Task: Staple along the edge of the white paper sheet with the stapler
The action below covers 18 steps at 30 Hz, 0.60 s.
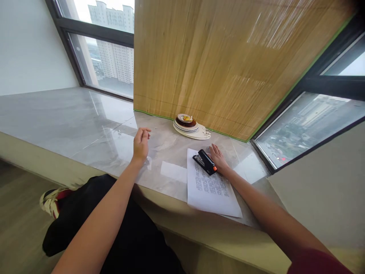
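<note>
Black with an orange tip, the stapler (204, 161) lies on the far half of the printed paper (212, 199) on the grey sill (155, 152). Just beside it, the right hand (219, 158) is flat, fingers extended. The left hand (140, 145) curls loosely; I cannot tell whether it pinches anything. Plates (186, 128) stand stacked beyond.

Stapler (205, 161) — black, orange at one end; paper (213, 188) — white, rows of dark print.

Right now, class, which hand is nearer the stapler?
The right hand: it is close beside the stapler, while the left hand is well apart from both stapler and paper.
</note>
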{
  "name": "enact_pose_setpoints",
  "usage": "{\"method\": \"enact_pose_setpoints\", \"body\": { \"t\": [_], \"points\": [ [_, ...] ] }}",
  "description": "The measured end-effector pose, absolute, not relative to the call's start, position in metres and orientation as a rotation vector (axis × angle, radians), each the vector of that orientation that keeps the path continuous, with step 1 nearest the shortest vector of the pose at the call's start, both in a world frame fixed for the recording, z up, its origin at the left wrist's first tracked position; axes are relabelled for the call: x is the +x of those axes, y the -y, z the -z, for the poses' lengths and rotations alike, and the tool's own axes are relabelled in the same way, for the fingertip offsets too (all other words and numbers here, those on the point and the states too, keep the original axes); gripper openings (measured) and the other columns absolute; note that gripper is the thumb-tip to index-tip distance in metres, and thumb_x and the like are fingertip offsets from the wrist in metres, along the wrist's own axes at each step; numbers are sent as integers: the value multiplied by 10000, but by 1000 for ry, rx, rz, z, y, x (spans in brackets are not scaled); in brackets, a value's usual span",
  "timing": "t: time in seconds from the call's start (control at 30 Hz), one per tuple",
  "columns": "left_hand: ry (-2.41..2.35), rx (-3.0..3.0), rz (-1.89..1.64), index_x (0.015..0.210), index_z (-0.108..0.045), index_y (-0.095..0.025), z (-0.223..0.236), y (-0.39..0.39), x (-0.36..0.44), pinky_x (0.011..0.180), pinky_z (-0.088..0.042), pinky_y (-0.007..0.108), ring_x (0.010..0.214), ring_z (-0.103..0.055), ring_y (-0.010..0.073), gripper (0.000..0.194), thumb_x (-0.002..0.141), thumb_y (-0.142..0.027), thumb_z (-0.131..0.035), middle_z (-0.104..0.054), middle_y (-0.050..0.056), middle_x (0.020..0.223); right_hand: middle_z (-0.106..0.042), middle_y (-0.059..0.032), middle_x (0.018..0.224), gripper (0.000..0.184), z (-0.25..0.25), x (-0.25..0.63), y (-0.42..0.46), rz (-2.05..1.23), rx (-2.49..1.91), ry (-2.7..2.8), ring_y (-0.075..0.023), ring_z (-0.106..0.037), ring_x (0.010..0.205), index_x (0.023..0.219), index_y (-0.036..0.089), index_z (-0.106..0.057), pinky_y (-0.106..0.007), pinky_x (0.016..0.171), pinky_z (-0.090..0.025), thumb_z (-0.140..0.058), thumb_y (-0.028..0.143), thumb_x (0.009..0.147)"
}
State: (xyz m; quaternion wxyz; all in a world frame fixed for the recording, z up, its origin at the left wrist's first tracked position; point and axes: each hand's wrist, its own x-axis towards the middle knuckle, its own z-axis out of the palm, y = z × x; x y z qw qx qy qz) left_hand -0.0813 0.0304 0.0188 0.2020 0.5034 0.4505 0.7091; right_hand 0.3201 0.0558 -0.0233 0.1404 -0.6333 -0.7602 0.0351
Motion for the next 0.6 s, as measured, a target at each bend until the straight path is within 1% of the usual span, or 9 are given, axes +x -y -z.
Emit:
{"method": "enact_pose_setpoints", "body": {
  "t": [0.13,0.23,0.3,0.33,0.4,0.43,0.47,0.53,0.6],
  "points": [
    [-1269,1386,-2001,984,-659,-238,-20,-30,-82,728,-455,271,825,-576,173,234,1057,-393,-500,-594,22,854,-304,-203,1762,602,17,308,-60,-141,-1872,2341,-340,-242,1660,1669,160,-353,-665,1299,-225,-287,311,1090],
    [-1277,1363,-2029,973,-648,-239,-20,-30,-81,702,-439,270,804,-566,170,238,1067,-379,-480,-578,17,838,-285,-219,1763,583,16,273,-68,-132,-1862,2389,-348,-241,1660,1673,139,-349,-691,1305,-179,-282,287,1114],
    [-1287,1352,-2038,949,-654,-235,-20,-30,-84,705,-440,269,802,-564,170,232,1057,-367,-496,-575,17,826,-305,-213,1758,552,17,236,-76,-119,-1813,2407,-338,-266,1651,1657,140,-380,-661,1319,-190,-336,313,1135],
    [-1295,1344,-2041,936,-659,-233,-20,-30,-86,707,-442,267,804,-564,170,227,1046,-363,-509,-578,18,823,-322,-205,1753,536,18,214,-81,-106,-1786,2406,-345,-293,1638,1643,154,-406,-666,1314,-210,-380,340,1141],
    [-1320,1308,-2057,913,-661,-228,-19,-32,-96,696,-441,259,802,-565,166,220,1025,-362,-528,-588,22,829,-402,-156,1712,545,19,169,-91,-82,-1729,2388,-373,-395,1573,1581,207,-495,-683,1282,-286,-587,420,1087],
    [-1337,1277,-2071,904,-655,-225,-19,-34,-103,679,-437,252,793,-566,162,222,1018,-367,-528,-593,24,834,-434,-145,1687,555,19,146,-95,-74,-1696,2380,-377,-431,1544,1551,218,-531,-683,1268,-317,-651,436,1056],
    [-1355,1240,-2088,895,-647,-223,-19,-36,-110,657,-431,244,780,-566,158,229,1014,-375,-523,-595,25,836,-442,-145,1679,559,18,124,-99,-70,-1659,2375,-378,-438,1536,1546,213,-536,-685,1263,-322,-662,436,1050],
    [-1395,1170,-2116,882,-629,-221,-19,-40,-125,615,-415,229,750,-563,148,248,1007,-395,-505,-590,24,834,-424,-148,1698,574,17,86,-104,-79,-1597,2369,-380,-412,1557,1579,222,-502,-698,1274,-287,-632,439,1065],
    [-1430,1132,-2130,875,-619,-220,-19,-44,-136,593,-404,217,734,-562,141,263,995,-417,-491,-581,20,828,-391,-90,1737,504,15,58,-106,-98,-1543,2373,-373,-352,1603,1603,340,-489,-689,1295,-251,-528,409,1104]
  ]
}}
